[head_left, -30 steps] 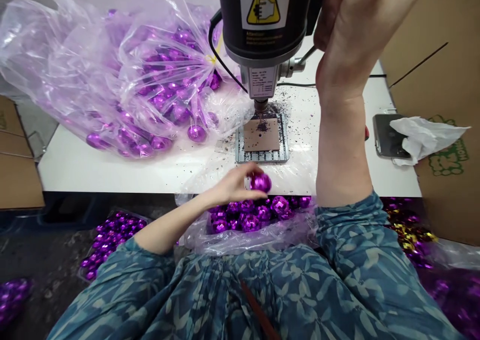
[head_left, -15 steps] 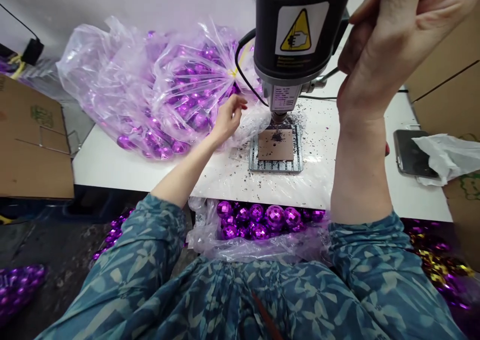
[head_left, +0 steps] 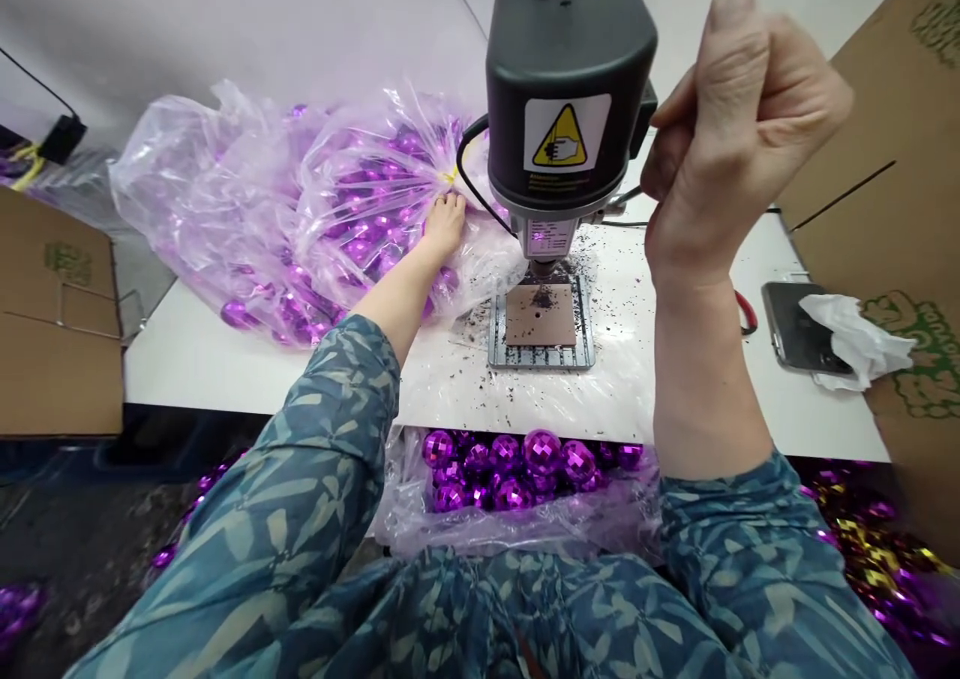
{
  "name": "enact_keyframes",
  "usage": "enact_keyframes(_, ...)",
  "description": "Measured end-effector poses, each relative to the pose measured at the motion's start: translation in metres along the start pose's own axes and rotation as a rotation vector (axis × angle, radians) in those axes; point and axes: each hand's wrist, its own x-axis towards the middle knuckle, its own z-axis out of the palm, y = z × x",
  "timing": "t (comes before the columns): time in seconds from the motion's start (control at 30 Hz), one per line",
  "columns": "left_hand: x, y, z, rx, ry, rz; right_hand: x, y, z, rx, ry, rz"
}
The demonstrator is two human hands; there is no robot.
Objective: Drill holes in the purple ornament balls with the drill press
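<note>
The left hand point(head_left: 445, 221) is reaching to a clear plastic bag point(head_left: 172, 169) just below its yellow tie point(head_left: 450, 175); with the fingertips partly hidden, its grip cannot be told. The right hand point(head_left: 724, 139) is curling closed on the lever point(head_left: 632, 194) of a drill press point(head_left: 574, 44). Purple balls point(head_left: 238, 313), round and glossy, are showing through the bag. Faceted balls point(head_left: 541, 451), mirror-bright purple, are lying heaped in film point(head_left: 517, 537) below the table point(head_left: 225, 379). A brown board point(head_left: 525, 333) is bearing dark shavings point(head_left: 543, 298) under the drill
</note>
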Motion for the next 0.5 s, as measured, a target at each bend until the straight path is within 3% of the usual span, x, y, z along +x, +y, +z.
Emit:
enact_keyframes(0.1,0.001,-0.002,-0.004,-0.058,-0.052,-0.098,-0.001,-0.002,-0.001,-0.051,0.0,0.01)
enact_keyframes(0.23,-0.007,0.011,-0.012,-0.054,-0.087,-0.052,-0.002,-0.003,-0.001,-0.086,0.005,0.029)
enact_keyframes(0.37,-0.042,0.046,-0.029,-0.075,-0.072,0.032,-0.003,-0.003,0.0,-0.105,0.011,0.008)
enact_keyframes(0.5,-0.095,0.094,-0.062,-0.241,-0.105,0.137,-0.003,0.0,0.0,-0.109,0.011,-0.002)
